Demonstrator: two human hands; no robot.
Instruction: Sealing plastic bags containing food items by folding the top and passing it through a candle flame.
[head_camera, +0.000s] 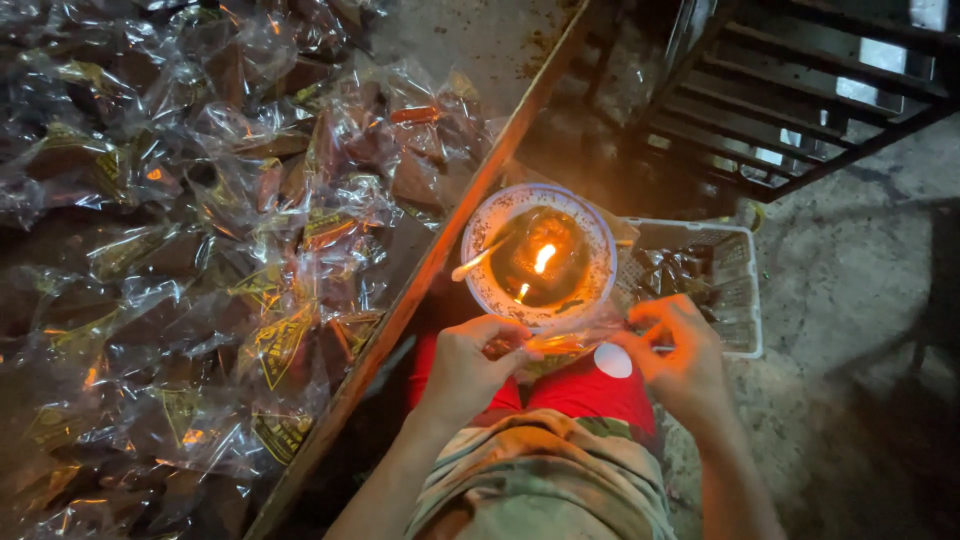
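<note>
A big heap of clear plastic packets (200, 250) holding dark brown pieces is lying across the left side, many showing yellow printed labels and glinting in the light; a wooden edge (440, 250) is running diagonally along the heap's right border; a white plastic basket (745, 290) is sitting on the floor to the right, holding more dark packets; a dark metal frame with slats (800, 90) is standing at the upper right; grey concrete floor (850, 280) is stretching below it; red cloth (580, 390) is showing at the bottom centre.
</note>
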